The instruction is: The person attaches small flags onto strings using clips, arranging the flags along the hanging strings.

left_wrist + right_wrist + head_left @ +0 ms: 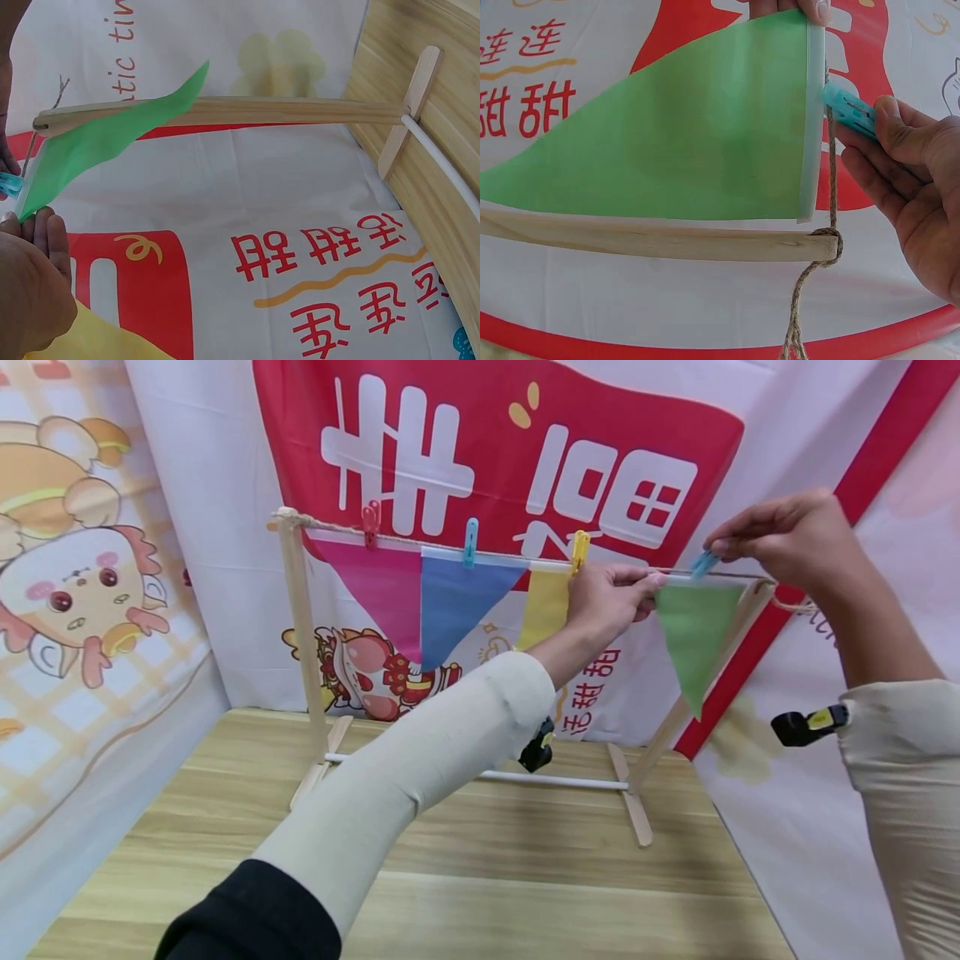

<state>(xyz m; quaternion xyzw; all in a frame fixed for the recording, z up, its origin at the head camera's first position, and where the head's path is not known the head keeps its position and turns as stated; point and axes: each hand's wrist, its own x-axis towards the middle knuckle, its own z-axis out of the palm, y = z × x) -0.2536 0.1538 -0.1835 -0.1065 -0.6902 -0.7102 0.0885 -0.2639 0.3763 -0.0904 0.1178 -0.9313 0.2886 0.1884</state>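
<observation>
My left hand [606, 602] pinches the upper left corner of a green triangular pennant [697, 639] at a twine line [833, 169]. The pennant's white top band [810, 150] runs along the twine, and its point hangs down. Between thumb and fingers, my right hand [798, 539] holds a light blue clothespin [853, 112], its tip at the twine beside the white band. To the left on the line hang a pink pennant [382, 585], a blue pennant [457, 610] and a yellow pennant [543, 606], partly hidden by my left hand.
Red [371, 522], blue [470, 542] and yellow clothespins [580, 552] sit on the line. Wooden posts [303, 635] carry the twine, joined low by a white rod [555, 779]. The stand is on a wood-grain table [480, 877], with a printed cloth [247, 610] behind.
</observation>
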